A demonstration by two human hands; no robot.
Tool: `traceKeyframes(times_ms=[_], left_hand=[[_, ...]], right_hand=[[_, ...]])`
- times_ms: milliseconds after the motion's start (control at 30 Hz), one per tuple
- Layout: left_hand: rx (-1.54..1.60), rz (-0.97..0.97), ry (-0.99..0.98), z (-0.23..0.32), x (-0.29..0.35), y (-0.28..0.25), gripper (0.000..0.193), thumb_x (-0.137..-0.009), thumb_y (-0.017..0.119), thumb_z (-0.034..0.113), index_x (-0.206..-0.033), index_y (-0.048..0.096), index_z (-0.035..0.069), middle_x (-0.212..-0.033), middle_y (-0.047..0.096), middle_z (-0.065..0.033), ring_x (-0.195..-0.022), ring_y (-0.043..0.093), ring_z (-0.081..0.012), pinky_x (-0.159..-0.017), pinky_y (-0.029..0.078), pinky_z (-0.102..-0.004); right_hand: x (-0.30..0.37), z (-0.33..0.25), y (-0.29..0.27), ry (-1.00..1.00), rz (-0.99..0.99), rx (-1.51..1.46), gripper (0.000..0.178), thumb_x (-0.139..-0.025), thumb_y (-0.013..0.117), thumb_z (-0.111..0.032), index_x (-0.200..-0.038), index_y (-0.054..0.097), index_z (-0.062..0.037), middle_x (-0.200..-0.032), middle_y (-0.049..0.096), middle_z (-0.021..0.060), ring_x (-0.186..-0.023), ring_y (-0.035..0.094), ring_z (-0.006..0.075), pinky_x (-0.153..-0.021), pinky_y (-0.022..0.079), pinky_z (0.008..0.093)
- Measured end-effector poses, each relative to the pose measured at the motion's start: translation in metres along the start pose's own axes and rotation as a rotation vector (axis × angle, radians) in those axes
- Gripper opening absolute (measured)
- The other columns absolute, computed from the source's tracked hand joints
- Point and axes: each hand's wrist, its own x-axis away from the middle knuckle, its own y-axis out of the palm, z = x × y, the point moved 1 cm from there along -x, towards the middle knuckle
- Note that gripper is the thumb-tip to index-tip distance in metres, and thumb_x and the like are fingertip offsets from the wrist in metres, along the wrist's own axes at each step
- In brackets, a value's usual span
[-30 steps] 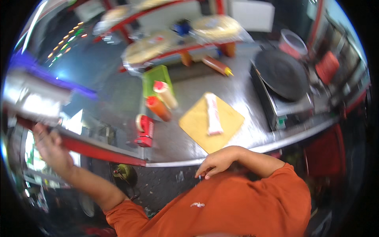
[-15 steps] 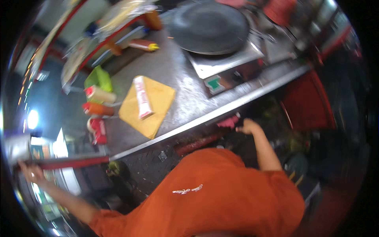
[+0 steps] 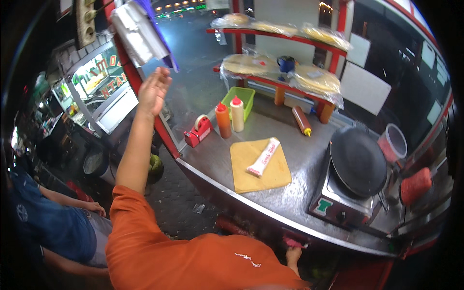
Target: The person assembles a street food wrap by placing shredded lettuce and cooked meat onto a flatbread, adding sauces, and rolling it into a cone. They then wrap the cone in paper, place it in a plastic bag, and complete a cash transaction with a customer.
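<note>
My left hand [image 3: 153,93] is raised beside the red post, its fingers stretched out and nothing in them. Just above it hangs a bundle of white plastic bags [image 3: 137,36]. Low at the counter's front edge, my right hand [image 3: 293,254] has its fingers closed at a pink cloth [image 3: 293,242]; the fingertips are partly hidden. On the counter [image 3: 212,169], a long wrapped roll in white paper with red print [image 3: 264,157] lies across a flat brown-yellow paper sheet [image 3: 241,179].
Left on the counter stand a red tape dispenser [image 3: 198,131], orange [image 3: 223,121] and cream [image 3: 237,115] sauce bottles, and a green basket [image 3: 247,94]. A brown bottle [image 3: 302,121] lies farther back. Right is a griddle pan [image 3: 360,162] on a stove. A person in blue [image 3: 53,217] is left.
The view has swung left. My left hand has come to the hanging plastic bags, and my right hand has closed at the pink cloth. The wrapped roll stays on the paper.
</note>
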Motion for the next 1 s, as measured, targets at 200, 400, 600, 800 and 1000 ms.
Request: traceKeyframes(times_ms=[200,400,600,800,1000], left_hand=[[-0.669,0.132,0.653,-0.001,0.008,0.022,0.047,-0.096,0.067,0.033,-0.125,0.054,-0.001,-0.114,0.063,-0.0097,-0.089,0.068,-0.0133,-0.064,0.055,-0.0240],[-0.551,0.219,0.513,-0.001,-0.023,0.026,0.059,-0.094,0.069,0.037,-0.133,0.051,-0.005,-0.093,0.069,-0.0074,-0.064,0.065,-0.0109,-0.051,0.046,-0.0212],[-0.513,0.164,0.491,-0.004,-0.041,0.028,0.038,-0.092,0.073,0.033,-0.111,0.069,0.000,-0.087,0.071,-0.0058,-0.070,0.062,-0.0097,-0.062,0.048,-0.0229],[-0.350,0.112,0.524,0.003,-0.049,0.030,0.033,-0.093,0.071,0.029,-0.101,0.071,-0.002,-0.098,0.074,-0.0086,-0.091,0.069,-0.0152,-0.078,0.053,-0.0285],[-0.491,0.100,0.533,0.003,-0.047,0.025,0.038,-0.096,0.069,0.024,-0.112,0.066,-0.010,-0.093,0.074,-0.0106,-0.089,0.068,-0.0124,-0.078,0.055,-0.0262]], right_hand=[[0.005,-0.100,-0.060,0.098,-0.791,0.314,0.042,-0.093,0.062,-0.046,-0.100,0.073,-0.0063,-0.090,0.071,0.0211,-0.085,0.068,0.0393,-0.076,0.052,0.0447],[-0.023,-0.265,-0.047,-0.453,-1.101,0.348,0.046,-0.095,0.058,-0.049,-0.095,0.073,-0.0061,-0.085,0.071,0.0182,-0.080,0.068,0.0350,-0.074,0.052,0.0419],[-0.011,-0.455,-0.010,-0.978,-1.016,0.253,0.035,-0.096,0.058,-0.039,-0.099,0.071,-0.0062,-0.091,0.070,0.0181,-0.086,0.066,0.0379,-0.075,0.051,0.0438],[0.058,-0.506,0.053,-1.241,-1.530,0.030,0.027,-0.100,0.058,-0.026,-0.107,0.068,-0.0020,-0.103,0.069,0.0181,-0.097,0.065,0.0342,-0.084,0.051,0.0406],[0.042,-0.504,0.077,-1.148,-1.447,-0.098,0.027,-0.100,0.058,-0.024,-0.110,0.069,-0.0015,-0.102,0.070,0.0177,-0.096,0.068,0.0314,-0.084,0.052,0.0383]])
